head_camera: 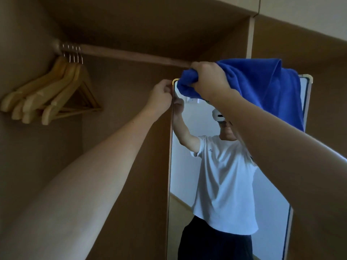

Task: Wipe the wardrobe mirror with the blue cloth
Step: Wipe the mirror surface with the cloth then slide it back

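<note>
The tall wardrobe mirror (270, 184) stands right of centre, with a thin pale frame and rounded top corners. It reflects a person in a white T-shirt. My left hand (161, 94) pinches the mirror's top left corner at the frame edge. My right hand (208, 79) is raised at the mirror's top and grips a bunched blue cloth (262, 83). The cloth drapes to the right over the upper part of the glass and hides the top edge there.
Inside the open wardrobe, several wooden hangers (52, 94) hang at the left end of a rail (131, 54). Brown wardrobe panels surround the mirror, and a shelf closes the space above.
</note>
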A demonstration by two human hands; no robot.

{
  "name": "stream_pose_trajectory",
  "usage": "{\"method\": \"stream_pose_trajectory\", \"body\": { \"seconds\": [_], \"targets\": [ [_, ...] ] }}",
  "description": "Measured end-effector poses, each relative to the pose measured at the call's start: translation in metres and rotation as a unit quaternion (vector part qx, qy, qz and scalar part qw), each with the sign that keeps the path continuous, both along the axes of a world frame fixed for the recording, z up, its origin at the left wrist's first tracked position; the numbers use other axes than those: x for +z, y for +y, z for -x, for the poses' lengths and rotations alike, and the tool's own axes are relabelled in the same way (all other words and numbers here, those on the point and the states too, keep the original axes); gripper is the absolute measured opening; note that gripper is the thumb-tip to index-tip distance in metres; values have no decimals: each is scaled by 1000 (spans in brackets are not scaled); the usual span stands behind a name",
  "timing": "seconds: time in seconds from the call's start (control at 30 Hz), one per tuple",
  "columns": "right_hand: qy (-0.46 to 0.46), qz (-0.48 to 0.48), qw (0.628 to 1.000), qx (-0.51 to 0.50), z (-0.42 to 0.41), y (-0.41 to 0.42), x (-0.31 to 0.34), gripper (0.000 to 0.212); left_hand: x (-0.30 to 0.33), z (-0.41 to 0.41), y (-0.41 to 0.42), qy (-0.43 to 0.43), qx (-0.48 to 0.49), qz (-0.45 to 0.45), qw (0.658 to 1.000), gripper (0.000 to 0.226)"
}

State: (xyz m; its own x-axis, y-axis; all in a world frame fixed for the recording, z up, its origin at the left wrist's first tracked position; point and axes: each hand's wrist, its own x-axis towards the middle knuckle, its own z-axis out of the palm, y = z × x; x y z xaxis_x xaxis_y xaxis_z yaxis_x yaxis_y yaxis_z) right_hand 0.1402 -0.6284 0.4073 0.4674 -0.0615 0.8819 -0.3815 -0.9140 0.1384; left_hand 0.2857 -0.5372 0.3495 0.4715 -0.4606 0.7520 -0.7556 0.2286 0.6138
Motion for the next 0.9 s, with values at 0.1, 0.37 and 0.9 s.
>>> {"method": "stream_pose_trajectory", "body": {
  "seconds": [0.1,0.37,0.9],
  "targets": [
    [-53,5,998,-26,-9,5,-4,24,3,1,6,-34,13,-13,999,36],
    [-100,94,990,-36,-39,12,-41,28,2,-13,5,106,-103,23,989,33],
    [-39,70,993,-89,-50,18,-129,31,-76,-46,-20,50,-109,-174,977,39]
  ]
}}
